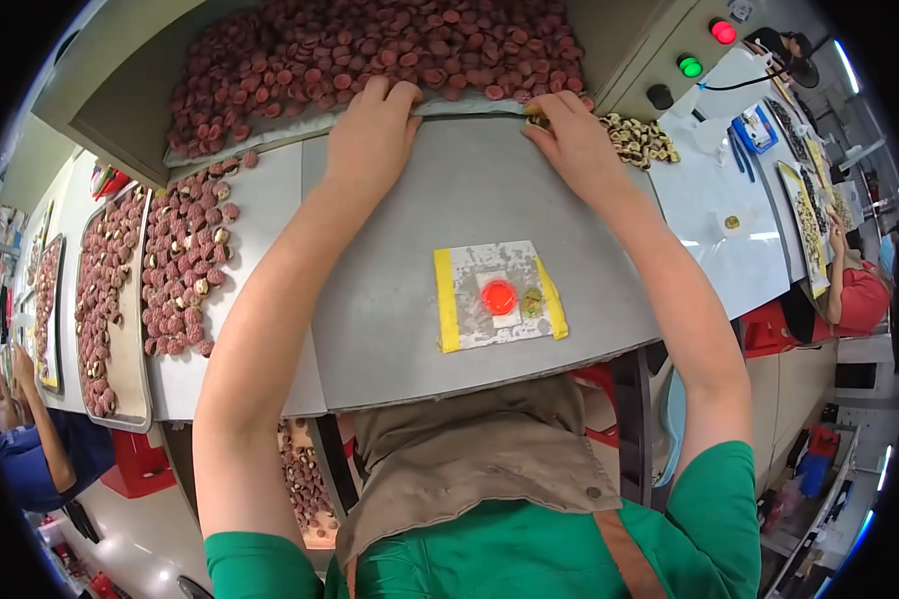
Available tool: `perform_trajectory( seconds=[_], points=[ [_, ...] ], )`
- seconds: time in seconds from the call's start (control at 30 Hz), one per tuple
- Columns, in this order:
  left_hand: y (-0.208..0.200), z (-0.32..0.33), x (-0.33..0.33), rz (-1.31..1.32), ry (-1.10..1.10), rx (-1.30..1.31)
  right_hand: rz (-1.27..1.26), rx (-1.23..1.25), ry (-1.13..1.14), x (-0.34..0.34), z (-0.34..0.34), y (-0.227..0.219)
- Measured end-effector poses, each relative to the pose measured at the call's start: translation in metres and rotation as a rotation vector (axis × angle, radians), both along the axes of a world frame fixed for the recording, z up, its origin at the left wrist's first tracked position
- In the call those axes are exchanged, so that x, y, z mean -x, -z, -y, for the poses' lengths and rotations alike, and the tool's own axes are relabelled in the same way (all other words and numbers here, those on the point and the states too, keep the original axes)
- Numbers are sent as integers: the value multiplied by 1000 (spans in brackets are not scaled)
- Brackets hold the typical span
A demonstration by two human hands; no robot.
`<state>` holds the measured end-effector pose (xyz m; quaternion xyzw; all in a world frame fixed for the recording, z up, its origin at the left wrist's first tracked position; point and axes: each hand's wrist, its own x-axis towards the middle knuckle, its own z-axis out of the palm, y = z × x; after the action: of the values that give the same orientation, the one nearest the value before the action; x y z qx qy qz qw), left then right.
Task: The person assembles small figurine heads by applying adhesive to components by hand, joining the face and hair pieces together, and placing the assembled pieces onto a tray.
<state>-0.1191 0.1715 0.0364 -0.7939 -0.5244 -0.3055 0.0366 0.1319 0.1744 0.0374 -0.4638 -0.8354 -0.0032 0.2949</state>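
A large heap of small dark-red cup-shaped pieces (370,50) fills the bay at the far side, on a pale cloth (290,130). My left hand (375,135) reaches to the cloth's front edge; its fingers curl down beside the heap, and their tips are hidden. At the right end of that edge, my right hand (577,145) has thumb and fingers closed around a small yellow-brown piece (537,119), mostly covered. Between my forearms, a white board with yellow taped sides (469,324) lies on the grey mat (390,290). It carries a bright red disc (498,297) and a small greenish piece (532,301).
Left of the mat lie reddish balls (180,290) and a tray (135,389) of similar pieces. Cream-and-dark curved pieces (641,142) sit past my right hand. Red and green lights (689,66) are on the right panel. Other people work at both sides, one in red (859,299).
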Motion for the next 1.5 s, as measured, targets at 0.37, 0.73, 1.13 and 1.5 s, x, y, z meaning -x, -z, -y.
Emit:
perform_trajectory(
  seconds=[0.37,0.73,1.13,1.5],
  points=[
    [-39,103,-9,587,338,515,-270,472,46,-24,115,-31],
    [-24,171,-3,1880,381,1051,43,263,-41,-12,128,-53],
    [-4,176,-10,1987,506,963,-45,305,-276,40,151,-51],
    [-3,176,-21,2027,476,942,130,202,-308,35,149,-41]
  ],
)
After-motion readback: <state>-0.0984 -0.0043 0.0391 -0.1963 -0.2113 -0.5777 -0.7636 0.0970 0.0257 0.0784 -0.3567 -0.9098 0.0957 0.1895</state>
